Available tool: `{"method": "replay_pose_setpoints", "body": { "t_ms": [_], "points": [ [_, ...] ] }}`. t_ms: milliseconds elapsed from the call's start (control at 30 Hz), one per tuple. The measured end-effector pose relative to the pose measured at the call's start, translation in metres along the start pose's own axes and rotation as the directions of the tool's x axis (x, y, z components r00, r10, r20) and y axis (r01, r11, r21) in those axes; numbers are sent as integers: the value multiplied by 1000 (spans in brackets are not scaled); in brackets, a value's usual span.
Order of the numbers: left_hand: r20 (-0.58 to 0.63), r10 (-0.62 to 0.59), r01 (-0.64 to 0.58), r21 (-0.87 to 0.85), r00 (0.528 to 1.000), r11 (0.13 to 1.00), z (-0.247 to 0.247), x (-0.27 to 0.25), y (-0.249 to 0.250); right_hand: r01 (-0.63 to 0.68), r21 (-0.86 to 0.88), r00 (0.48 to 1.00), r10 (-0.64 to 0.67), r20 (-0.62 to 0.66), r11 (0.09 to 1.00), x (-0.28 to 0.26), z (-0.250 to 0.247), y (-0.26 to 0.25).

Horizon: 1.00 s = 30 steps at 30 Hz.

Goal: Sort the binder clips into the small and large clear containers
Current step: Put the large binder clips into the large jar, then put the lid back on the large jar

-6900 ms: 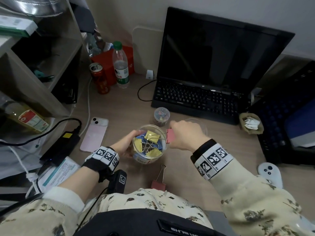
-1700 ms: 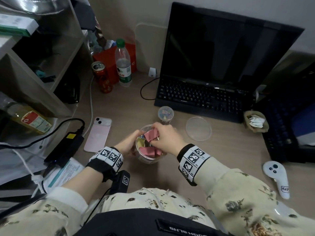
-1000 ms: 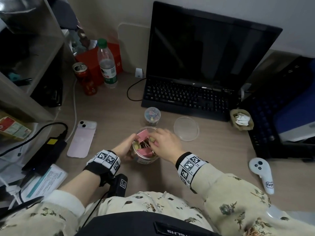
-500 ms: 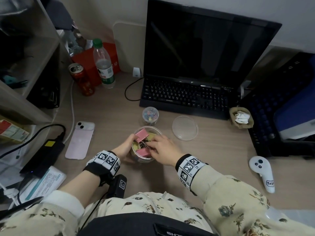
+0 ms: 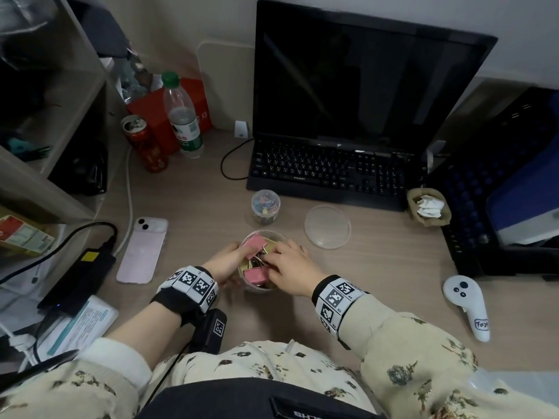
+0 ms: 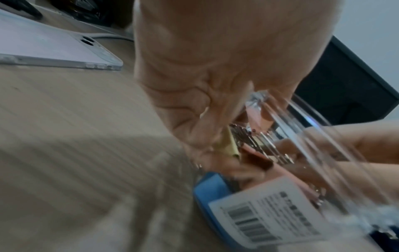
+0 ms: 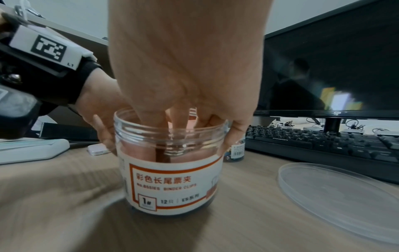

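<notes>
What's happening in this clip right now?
A person is sorting binder clips at a desk. The left hand grips the open large jar, while the right hand reaches into it among pink clips. The lid lies beside it; the small jar stands behind.

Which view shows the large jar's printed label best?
Right wrist: the large jar faces it upright, label text sharp. Head looks down into its mouth, both hands around it, so the label is hidden. Left wrist is blurred, catching only a barcode sticker.
</notes>
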<state>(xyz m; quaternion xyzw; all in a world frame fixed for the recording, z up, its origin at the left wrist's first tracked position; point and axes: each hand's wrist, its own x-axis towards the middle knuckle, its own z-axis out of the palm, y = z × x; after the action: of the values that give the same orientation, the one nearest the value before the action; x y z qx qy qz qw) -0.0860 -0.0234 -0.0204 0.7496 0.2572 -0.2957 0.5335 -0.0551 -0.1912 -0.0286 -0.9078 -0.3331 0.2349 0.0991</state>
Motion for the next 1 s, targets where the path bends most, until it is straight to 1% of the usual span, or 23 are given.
{"method": "replay_pose_setpoints", "body": {
  "t_ms": [67,100,167,233,333,400,467,500,533,600,667,733,800,900,1000],
  "points": [
    [-19,10,-10,7,1000,1000,1,3,1,26,60,995,-20,-101,998,-2,-1,4],
    [-17,9,-9,21,1000,1000,2,4,1,36,92,985,-20,-173,995,-3,-1,6],
    [-24,20,-19,23,1000,1000,2,6,-1,50,123,945,-7,-328,991,-5,-3,9],
    [-54,29,-29,-5,998,1000,1,8,-1,49,141,896,19,-444,989,-5,-7,15],
    [-77,76,-75,11,994,997,-2,9,3,-12,172,851,100,-515,985,-5,-12,29],
    [-72,79,-79,6,994,997,-3,10,5,-85,228,821,198,-535,970,-5,-10,41],
    [-63,74,-76,-33,995,997,-3,12,6,-166,296,795,305,-524,941,-4,-5,54],
    [-63,71,-74,-52,995,996,-2,13,6,-212,316,793,352,-498,925,-4,-2,60],
    [-68,65,-69,-68,996,995,-2,14,6,-264,321,800,393,-454,909,-3,1,66],
    [-72,49,-56,-93,996,994,-2,16,4,-370,292,828,455,-327,882,-1,8,78],
    [-56,37,-44,-120,998,992,-2,18,4,-436,235,846,485,-221,869,-1,12,87],
    [-33,28,-33,-142,999,989,-3,20,2,-465,170,856,490,-162,869,0,15,94],
    [-11,24,-25,-147,1000,989,-4,21,0,-475,115,861,488,-142,872,2,17,99],
    [4,14,-14,-132,1000,991,-5,23,-1,-461,90,871,469,-145,883,5,17,103],
    [3,2,-2,-130,1000,992,-7,26,-2,-430,48,898,432,-79,902,5,16,102]
  ]
}}
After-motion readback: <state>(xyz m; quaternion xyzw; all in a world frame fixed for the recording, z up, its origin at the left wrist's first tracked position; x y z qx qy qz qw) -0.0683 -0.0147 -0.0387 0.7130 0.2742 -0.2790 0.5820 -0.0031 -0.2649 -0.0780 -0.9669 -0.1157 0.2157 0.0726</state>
